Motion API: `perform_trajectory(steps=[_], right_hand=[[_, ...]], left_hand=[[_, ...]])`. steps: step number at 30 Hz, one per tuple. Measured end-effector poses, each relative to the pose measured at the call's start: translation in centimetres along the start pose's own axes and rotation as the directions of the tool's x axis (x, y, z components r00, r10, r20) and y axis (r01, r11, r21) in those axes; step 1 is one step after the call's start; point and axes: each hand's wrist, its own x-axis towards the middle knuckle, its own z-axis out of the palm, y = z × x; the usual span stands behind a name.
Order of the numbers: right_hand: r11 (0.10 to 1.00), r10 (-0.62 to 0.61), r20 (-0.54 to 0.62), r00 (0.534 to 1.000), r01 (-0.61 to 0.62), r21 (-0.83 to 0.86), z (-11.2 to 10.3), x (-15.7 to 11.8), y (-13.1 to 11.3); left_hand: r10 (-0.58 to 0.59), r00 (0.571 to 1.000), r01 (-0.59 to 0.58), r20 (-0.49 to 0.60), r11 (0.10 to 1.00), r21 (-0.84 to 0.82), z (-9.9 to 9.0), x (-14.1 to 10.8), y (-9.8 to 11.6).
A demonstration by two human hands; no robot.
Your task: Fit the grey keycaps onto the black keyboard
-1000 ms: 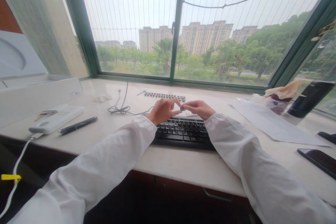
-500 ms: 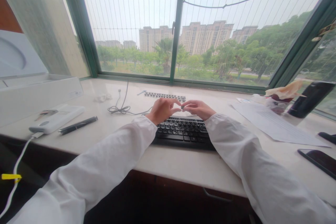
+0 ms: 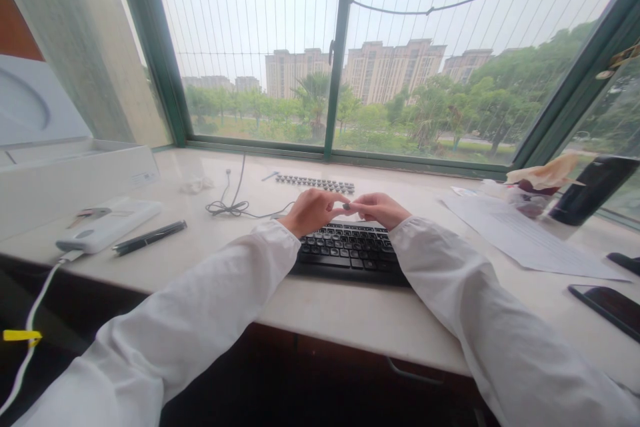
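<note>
A small dark keycap [image 3: 346, 206] is pinched between my two hands above the far edge of a black keyboard [image 3: 350, 263]. The thumb and index finger of my left hand [image 3: 313, 211] close on it from the left. From the right, the fingertips of my right hand [image 3: 383, 209] meet it, pressed together. Rows of loose keycaps [image 3: 315, 183] lie on the white counter just beyond my hands. Part of the keyboard's top rows is hidden by my hands and cuffs.
Left of the keyboard are a coiled cable [image 3: 227, 207], a black pen [image 3: 150, 238], a white power bank [image 3: 110, 223] and a white box [image 3: 100, 170]. To the right lie paper sheets [image 3: 525, 233], a phone [image 3: 607, 307] and a dark upright object [image 3: 593, 190]. A window stands behind.
My fingertips have shifted slightly around the keycap, with the right fingers nearer the left ones. The keycap shows a little more clearly. The keyboard and the rows of keycaps stay put.
</note>
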Motion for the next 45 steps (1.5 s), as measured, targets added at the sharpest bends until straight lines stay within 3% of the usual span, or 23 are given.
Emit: perform_trajectory(steps=[11,25,29,35,45], right_hand=[[0.996,0.040,0.015,0.999,-0.039,-0.077,-0.2,-0.2,-0.3],[0.996,0.003,0.008,1.000,-0.002,-0.087,0.3,-0.7,-0.9],[0.984,0.029,0.095,0.995,-0.011,-0.180,-0.4,-0.5,-0.5],[0.944,-0.090,0.342,0.935,0.190,-0.269,-0.4,-0.1,0.4],[0.924,-0.057,0.317,0.947,0.171,-0.342,0.6,-0.1,0.7]], left_hand=[[-0.031,0.999,0.032,-0.035,0.999,0.037,-0.1,0.0,-0.1],[-0.048,0.999,0.049,-0.017,0.998,0.046,-0.3,0.1,0.1],[-0.006,0.999,0.005,0.046,1.000,0.026,-0.7,0.1,0.0],[-0.002,0.997,-0.002,0.074,0.998,0.060,-1.5,0.2,0.0],[0.033,0.991,-0.046,0.127,0.993,0.109,-1.3,0.1,0.1]])
